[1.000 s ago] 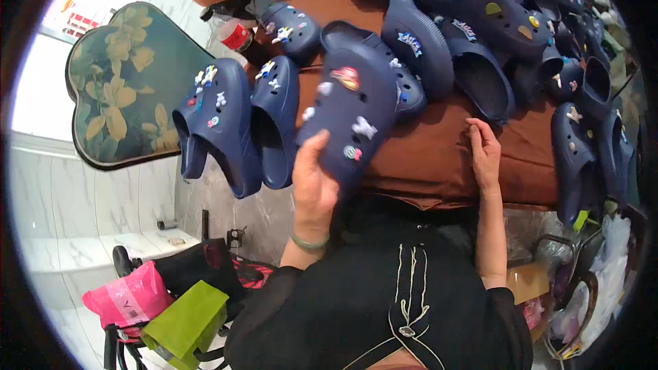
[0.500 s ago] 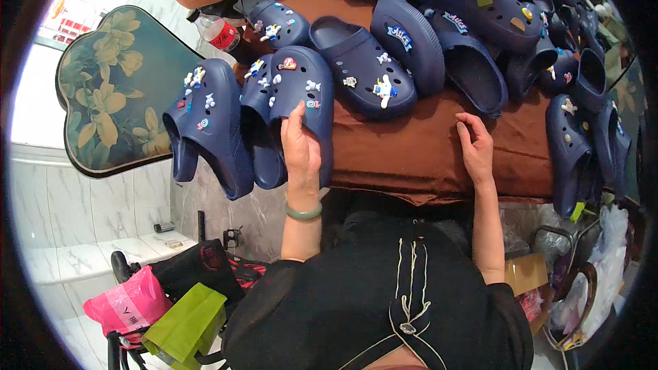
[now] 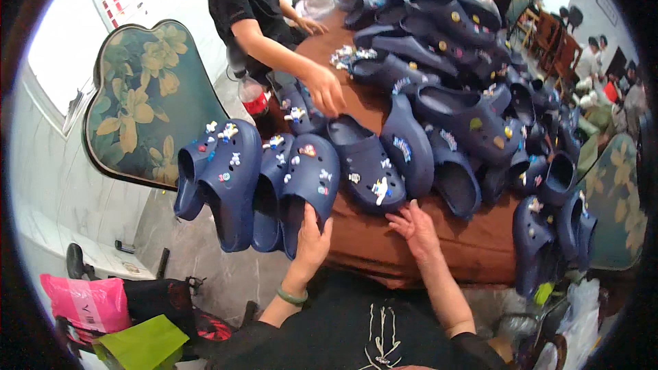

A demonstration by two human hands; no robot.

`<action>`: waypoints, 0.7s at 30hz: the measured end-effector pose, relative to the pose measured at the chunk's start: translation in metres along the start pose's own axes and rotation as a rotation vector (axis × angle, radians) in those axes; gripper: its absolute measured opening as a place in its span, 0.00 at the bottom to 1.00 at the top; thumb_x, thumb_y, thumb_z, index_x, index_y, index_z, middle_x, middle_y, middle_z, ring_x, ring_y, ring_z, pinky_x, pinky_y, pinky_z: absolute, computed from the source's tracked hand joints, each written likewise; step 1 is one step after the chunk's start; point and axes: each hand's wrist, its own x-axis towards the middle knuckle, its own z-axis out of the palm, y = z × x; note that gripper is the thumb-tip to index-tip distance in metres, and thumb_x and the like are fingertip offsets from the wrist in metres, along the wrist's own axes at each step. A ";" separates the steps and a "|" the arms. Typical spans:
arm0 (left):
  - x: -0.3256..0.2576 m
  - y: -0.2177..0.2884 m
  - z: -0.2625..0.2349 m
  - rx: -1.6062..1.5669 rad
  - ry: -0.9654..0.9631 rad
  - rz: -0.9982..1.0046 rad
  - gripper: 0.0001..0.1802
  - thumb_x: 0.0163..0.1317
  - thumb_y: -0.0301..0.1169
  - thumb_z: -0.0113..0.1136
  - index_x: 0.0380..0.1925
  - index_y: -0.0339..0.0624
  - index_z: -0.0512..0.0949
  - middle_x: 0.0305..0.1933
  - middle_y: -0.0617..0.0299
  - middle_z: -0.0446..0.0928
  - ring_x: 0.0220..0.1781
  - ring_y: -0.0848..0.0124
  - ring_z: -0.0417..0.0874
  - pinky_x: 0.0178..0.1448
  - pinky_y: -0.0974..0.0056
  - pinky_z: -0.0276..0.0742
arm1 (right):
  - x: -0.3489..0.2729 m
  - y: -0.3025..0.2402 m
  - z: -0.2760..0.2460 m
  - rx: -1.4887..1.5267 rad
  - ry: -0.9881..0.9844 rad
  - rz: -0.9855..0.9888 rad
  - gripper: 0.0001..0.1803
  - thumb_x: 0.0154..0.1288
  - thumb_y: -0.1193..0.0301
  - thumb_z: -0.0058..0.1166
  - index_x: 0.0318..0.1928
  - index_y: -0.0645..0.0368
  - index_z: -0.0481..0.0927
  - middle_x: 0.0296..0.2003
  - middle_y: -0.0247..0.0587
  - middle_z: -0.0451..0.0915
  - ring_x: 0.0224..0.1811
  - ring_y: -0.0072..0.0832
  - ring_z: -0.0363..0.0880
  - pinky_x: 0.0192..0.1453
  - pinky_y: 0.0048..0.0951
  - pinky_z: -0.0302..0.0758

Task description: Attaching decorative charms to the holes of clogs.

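Note:
My left hand [image 3: 312,241] grips the heel end of a navy blue clog [image 3: 310,185] studded with small charms, which hangs over the near edge of the table [image 3: 439,250] covered in brown cloth. A green bangle sits on that wrist. My right hand [image 3: 413,227] lies flat on the brown cloth, fingers spread, just below another navy clog [image 3: 367,168] with charms. More charm-covered clogs [image 3: 226,178] hang off the table's left corner beside the one I hold.
Several navy clogs [image 3: 452,48] are piled across the table. A person in black stands at the far left, a hand [image 3: 325,89] reaching over the clogs. A floral chair back [image 3: 147,103] stands left. Pink [image 3: 86,301] and green bags [image 3: 140,346] lie on the floor.
The clog I held up a second ago is down among the row at the table's edge, my left hand still on it. The view has tilted upward, showing the other person.

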 end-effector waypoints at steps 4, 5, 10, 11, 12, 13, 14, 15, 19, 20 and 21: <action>-0.003 -0.003 -0.002 0.049 0.021 0.016 0.36 0.62 0.32 0.58 0.67 0.34 0.55 0.49 0.30 0.73 0.50 0.38 0.75 0.54 0.45 0.71 | 0.014 -0.003 0.025 -0.150 0.048 0.046 0.30 0.66 0.55 0.57 0.56 0.65 0.68 0.48 0.44 0.75 0.39 0.32 0.81 0.35 0.26 0.80; -0.004 0.000 -0.002 0.077 -0.002 -0.026 0.36 0.62 0.32 0.58 0.67 0.34 0.55 0.49 0.30 0.73 0.50 0.38 0.75 0.54 0.46 0.71 | 0.020 -0.005 0.026 -0.287 0.038 0.036 0.30 0.65 0.57 0.59 0.56 0.66 0.67 0.45 0.43 0.76 0.32 0.28 0.82 0.29 0.22 0.78; 0.000 -0.006 0.007 0.047 0.035 -0.009 0.36 0.62 0.33 0.59 0.66 0.33 0.56 0.49 0.31 0.73 0.51 0.40 0.76 0.54 0.47 0.72 | 0.034 -0.005 0.044 -0.762 0.088 -0.035 0.31 0.64 0.61 0.59 0.58 0.70 0.66 0.44 0.43 0.77 0.34 0.27 0.81 0.30 0.24 0.79; 0.000 -0.014 0.009 0.041 0.052 0.024 0.37 0.61 0.33 0.60 0.67 0.33 0.56 0.49 0.31 0.73 0.50 0.41 0.76 0.54 0.47 0.72 | 0.036 -0.002 0.046 -0.768 0.083 -0.043 0.31 0.64 0.61 0.59 0.58 0.70 0.66 0.44 0.43 0.77 0.34 0.27 0.81 0.30 0.24 0.79; -0.001 -0.019 0.010 0.037 0.069 0.057 0.37 0.61 0.33 0.60 0.67 0.33 0.56 0.49 0.32 0.73 0.50 0.41 0.76 0.53 0.48 0.72 | 0.038 0.004 0.045 -0.573 0.049 -0.088 0.30 0.65 0.61 0.59 0.59 0.69 0.65 0.47 0.43 0.76 0.40 0.28 0.80 0.37 0.27 0.80; -0.001 -0.020 0.010 0.031 0.073 0.063 0.37 0.61 0.33 0.60 0.67 0.33 0.56 0.49 0.32 0.73 0.50 0.41 0.76 0.53 0.48 0.72 | 0.037 0.007 0.045 -0.376 0.018 -0.132 0.30 0.66 0.62 0.58 0.60 0.68 0.64 0.50 0.43 0.75 0.47 0.30 0.79 0.44 0.31 0.80; -0.001 -0.021 0.010 0.040 0.057 0.044 0.37 0.62 0.32 0.60 0.67 0.32 0.55 0.51 0.34 0.73 0.53 0.44 0.77 0.56 0.51 0.72 | 0.035 0.008 0.046 -0.400 -0.004 -0.094 0.28 0.67 0.63 0.57 0.60 0.66 0.65 0.54 0.43 0.73 0.56 0.31 0.74 0.54 0.35 0.77; 0.000 -0.021 0.011 0.049 0.040 0.025 0.37 0.63 0.31 0.60 0.67 0.31 0.54 0.54 0.35 0.73 0.56 0.48 0.77 0.58 0.54 0.72 | 0.031 0.012 0.049 -0.342 0.019 -0.125 0.27 0.67 0.64 0.57 0.60 0.65 0.66 0.53 0.43 0.74 0.54 0.31 0.75 0.53 0.36 0.77; -0.002 -0.010 0.008 0.052 0.039 0.008 0.37 0.63 0.31 0.60 0.68 0.32 0.54 0.55 0.35 0.72 0.56 0.47 0.77 0.58 0.54 0.72 | 0.044 0.011 0.036 -0.159 0.004 0.002 0.27 0.66 0.60 0.57 0.59 0.62 0.68 0.53 0.42 0.74 0.53 0.33 0.75 0.52 0.40 0.76; 0.002 -0.008 0.008 0.044 0.039 -0.005 0.37 0.63 0.31 0.60 0.68 0.32 0.54 0.56 0.35 0.72 0.57 0.47 0.77 0.58 0.54 0.72 | 0.048 0.006 0.036 -0.124 -0.001 0.096 0.28 0.65 0.58 0.58 0.59 0.61 0.68 0.52 0.41 0.75 0.53 0.33 0.76 0.52 0.42 0.76; 0.003 -0.008 0.008 0.037 0.039 -0.018 0.37 0.63 0.31 0.60 0.68 0.32 0.54 0.57 0.35 0.71 0.57 0.47 0.76 0.58 0.54 0.72 | 0.049 0.005 0.040 -0.119 0.006 0.094 0.28 0.65 0.58 0.58 0.59 0.61 0.68 0.52 0.41 0.75 0.53 0.33 0.76 0.52 0.42 0.76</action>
